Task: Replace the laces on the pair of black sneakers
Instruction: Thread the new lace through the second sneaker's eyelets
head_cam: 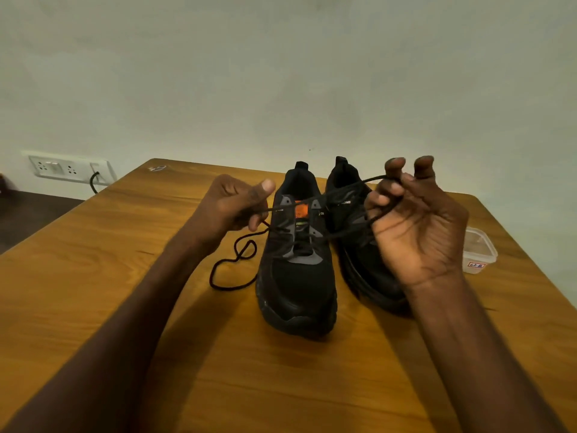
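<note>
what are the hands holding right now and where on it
Both hands hold the black lace threaded through the nearer sneaker. The left hand pinches its left run; the right hand grips its right run.

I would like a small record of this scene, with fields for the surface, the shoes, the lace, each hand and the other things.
surface: wooden table
shoes: two black sneakers side by side, left sneaker, right sneaker
lace: black lace, threaded through the left sneaker, loose end looped on the table
left hand: pinches the lace
right hand: holds the lace, fingers curled round it
other: clear plastic box with a label; wall socket
</note>
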Available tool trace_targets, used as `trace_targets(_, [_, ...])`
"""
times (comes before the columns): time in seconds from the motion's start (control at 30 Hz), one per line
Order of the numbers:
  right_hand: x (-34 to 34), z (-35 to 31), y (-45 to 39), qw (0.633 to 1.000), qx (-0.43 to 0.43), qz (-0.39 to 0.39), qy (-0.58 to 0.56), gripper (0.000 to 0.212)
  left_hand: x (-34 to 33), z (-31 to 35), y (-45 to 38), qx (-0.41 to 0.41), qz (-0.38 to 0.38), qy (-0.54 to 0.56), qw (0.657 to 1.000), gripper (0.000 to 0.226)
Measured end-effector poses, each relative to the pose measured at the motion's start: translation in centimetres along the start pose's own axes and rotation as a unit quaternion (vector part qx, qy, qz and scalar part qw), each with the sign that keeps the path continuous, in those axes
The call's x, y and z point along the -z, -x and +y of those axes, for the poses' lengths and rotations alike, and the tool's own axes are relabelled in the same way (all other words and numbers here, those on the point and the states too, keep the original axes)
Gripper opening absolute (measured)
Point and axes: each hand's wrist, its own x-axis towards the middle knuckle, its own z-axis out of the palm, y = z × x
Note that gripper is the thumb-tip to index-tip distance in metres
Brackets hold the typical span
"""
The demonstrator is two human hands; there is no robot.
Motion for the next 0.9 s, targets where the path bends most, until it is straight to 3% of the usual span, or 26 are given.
trace_targets(0.1, [-0.3, 0.7, 0.3, 0.993, -0.016, 0.006, 0.115, 0.031, -0.5, -0.4, -0.2, -0.045, 0.081, -0.117, 0.989, 0.036])
trace_targets(0.17, [-0.8, 1.6, 0.9, 0.975, -0.04, -0.01, 0.219, 0.029, -1.2, -0.2, -0.2, -0.061, 0.11, -0.104, 0.987, 0.03])
trace_targets(0.27, [-1.3, 3.2, 1.6, 0.949, -0.06, -0.05, 0.305, 0.021, -2.6, 0.5, -0.1, -0.06, 0.04, -0.035, 0.997, 0.029])
trace_targets(0.37, [-1.2, 3.8, 1.7, 0.943, -0.061, -0.069, 0.319, 0.017, -3.8, 1.1, 0.0, -0.035, -0.041, 0.018, 0.998, 0.041])
trace_targets(0.43, [-1.1, 3.6, 1.5, 0.943, -0.056, -0.058, 0.323, 0.017, -4.1, 1.1, -0.1, -0.02, -0.045, 0.031, 0.998, 0.046])
trace_targets(0.6, [-0.9, 2.6, 1.1, 0.955, -0.061, -0.038, 0.287, 0.021, -3.4, 1.1, -0.3, -0.037, -0.049, -0.011, 0.998, 0.036])
trace_targets(0.77, [-0.8, 2.7, 1.5, 0.957, -0.091, -0.099, 0.257, 0.011, -3.8, 1.1, -0.5, -0.076, -0.084, -0.055, 0.992, 0.027])
trace_targets(0.9, [-0.6, 2.4, 1.5, 0.957, -0.124, -0.121, 0.231, 0.017, -3.6, 1.1, -0.5, -0.068, -0.09, -0.046, 0.993, 0.013])
